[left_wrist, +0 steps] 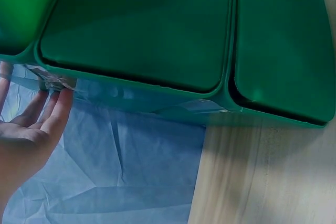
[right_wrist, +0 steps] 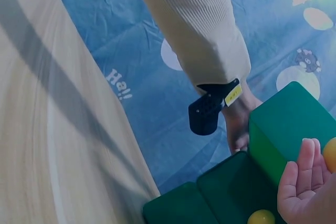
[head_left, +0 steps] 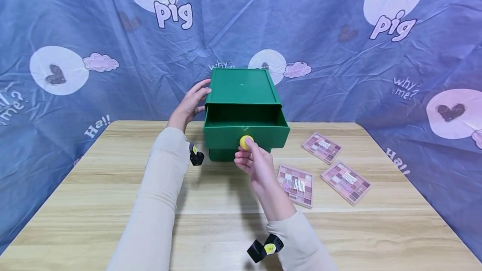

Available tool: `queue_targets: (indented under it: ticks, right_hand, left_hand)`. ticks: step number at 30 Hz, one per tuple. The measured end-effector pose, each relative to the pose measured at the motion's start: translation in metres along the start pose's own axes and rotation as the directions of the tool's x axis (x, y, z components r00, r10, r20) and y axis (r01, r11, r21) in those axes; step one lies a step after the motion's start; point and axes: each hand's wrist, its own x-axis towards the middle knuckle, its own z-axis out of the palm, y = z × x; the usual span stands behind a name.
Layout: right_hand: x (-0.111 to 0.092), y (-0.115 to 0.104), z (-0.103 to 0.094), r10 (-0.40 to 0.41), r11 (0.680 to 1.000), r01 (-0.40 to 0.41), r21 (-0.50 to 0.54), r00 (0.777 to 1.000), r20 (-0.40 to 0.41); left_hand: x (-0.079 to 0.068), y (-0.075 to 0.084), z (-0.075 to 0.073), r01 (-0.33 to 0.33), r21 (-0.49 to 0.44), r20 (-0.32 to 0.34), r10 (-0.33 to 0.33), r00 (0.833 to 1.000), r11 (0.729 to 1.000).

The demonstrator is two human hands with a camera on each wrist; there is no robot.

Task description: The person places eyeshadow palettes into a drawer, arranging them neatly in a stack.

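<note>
Right hand (head_left: 260,162) has its fingers pinching the yellow knob (head_left: 245,142) of the top drawer (head_left: 222,138), probably the easiest pull point. Drawer's partway out of the green box (head_left: 242,87) on the bench (head_left: 214,229). Farther back, left hand's (head_left: 191,103) fairly straight fingers seem braced against the box's side, steadying it I'd guess.

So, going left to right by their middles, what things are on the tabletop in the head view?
Green drawer box, palette marked BACK, the farthest-back palette, then the rightmost palette.
</note>
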Motion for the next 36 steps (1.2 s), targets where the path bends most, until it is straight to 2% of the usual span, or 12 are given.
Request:
queue_targets:
  ticks: [20, 29, 36]
  right_hand:
    - [-0.023, 0.002, -0.004, 0.006, 1.0, -0.006, -0.023, 1.0, 0.018]
    - [-0.034, 0.004, -0.008, 0.011, 1.0, -0.011, 0.016, 0.999, 0.033]
    - [-0.041, 0.005, -0.011, 0.004, 1.0, -0.004, 0.008, 0.999, 0.054]
  left_hand:
    - [-0.002, 0.0, 0.001, -0.026, -0.032, 0.001, 0.026, 1.0, 0.999]
    - [-0.001, -0.001, 0.002, -0.028, -0.022, 0.002, 0.028, 1.0, 0.999]
    - [-0.001, -0.002, 0.002, -0.032, -0.03, 0.001, 0.032, 0.999, 0.999]
